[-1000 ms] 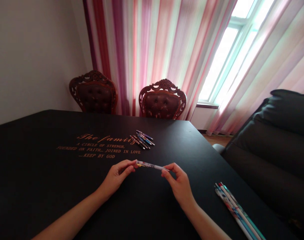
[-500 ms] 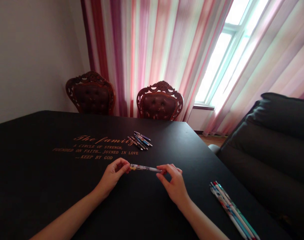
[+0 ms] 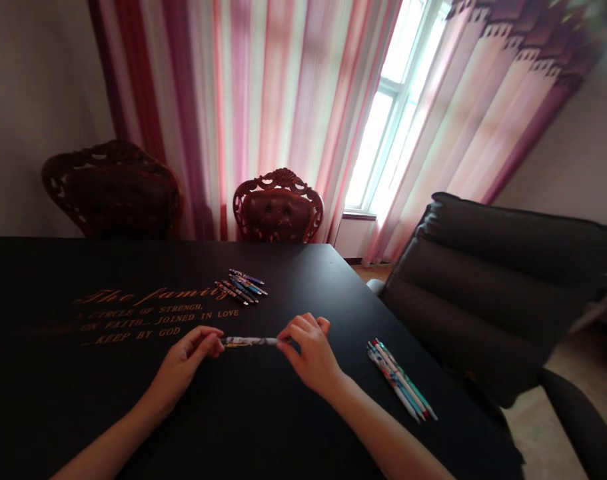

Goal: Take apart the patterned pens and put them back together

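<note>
A patterned white pen (image 3: 248,341) is held level just above the black table (image 3: 263,427). My left hand (image 3: 186,363) pinches its left end with thumb and fingertips. At the other end my right hand (image 3: 308,353) grips the pen with curled fingers. A small pile of short pen parts (image 3: 242,286) lies further back, beyond the hands. To the right, a row of long patterned pens (image 3: 400,380) lies near the table's edge, apart from my right hand.
Gold lettering (image 3: 153,313) is printed on the table at the left. Two carved chairs (image 3: 278,207) stand behind the far edge before striped curtains. A dark padded office chair (image 3: 488,287) sits close to the table's right side.
The view has swung right, so everything sits further left in frame. Both hands have come a little closer together along the pen and lowered slightly.
</note>
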A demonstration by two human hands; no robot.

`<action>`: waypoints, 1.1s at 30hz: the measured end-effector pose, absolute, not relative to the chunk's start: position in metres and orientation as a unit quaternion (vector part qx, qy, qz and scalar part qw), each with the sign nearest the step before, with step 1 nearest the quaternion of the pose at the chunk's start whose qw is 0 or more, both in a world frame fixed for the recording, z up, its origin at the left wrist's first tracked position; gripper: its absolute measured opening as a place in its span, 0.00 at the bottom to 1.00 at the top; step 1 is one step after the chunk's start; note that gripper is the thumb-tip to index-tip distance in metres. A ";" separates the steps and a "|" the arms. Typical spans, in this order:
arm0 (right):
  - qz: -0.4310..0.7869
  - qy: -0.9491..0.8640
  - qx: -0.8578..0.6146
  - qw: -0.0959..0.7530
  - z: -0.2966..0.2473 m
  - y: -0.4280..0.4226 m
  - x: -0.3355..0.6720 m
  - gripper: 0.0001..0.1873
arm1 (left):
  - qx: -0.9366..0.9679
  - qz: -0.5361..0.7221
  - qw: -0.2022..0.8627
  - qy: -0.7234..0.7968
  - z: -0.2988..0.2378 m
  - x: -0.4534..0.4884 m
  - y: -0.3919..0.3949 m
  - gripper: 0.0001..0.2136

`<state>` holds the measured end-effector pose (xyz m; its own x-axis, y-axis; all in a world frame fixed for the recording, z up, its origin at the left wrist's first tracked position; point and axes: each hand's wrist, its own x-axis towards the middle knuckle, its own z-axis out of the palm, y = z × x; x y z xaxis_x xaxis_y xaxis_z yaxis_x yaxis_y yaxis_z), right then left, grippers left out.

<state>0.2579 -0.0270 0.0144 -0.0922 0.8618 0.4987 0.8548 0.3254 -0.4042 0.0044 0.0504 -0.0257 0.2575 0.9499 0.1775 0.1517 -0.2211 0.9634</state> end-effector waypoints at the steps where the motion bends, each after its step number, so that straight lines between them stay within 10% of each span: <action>1: -0.007 -0.727 -0.593 0.346 0.020 -0.031 0.265 0.01 | 0.645 0.436 0.459 0.429 -0.026 0.004 0.052 0.14; 15: -0.040 -0.355 -0.854 0.377 -0.045 -0.182 0.471 0.22 | 0.651 0.382 0.468 0.459 -0.043 0.001 0.064 0.20; 33: -0.009 -0.363 -0.884 0.294 -0.049 -0.190 0.460 0.21 | 0.653 0.365 0.454 0.485 -0.041 0.005 0.064 0.20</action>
<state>0.4596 -0.1899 -0.0491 0.7368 0.6360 0.2295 0.6468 -0.5644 -0.5129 0.0046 0.0637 -0.0410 0.2641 0.9638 0.0361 0.3011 -0.1180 0.9463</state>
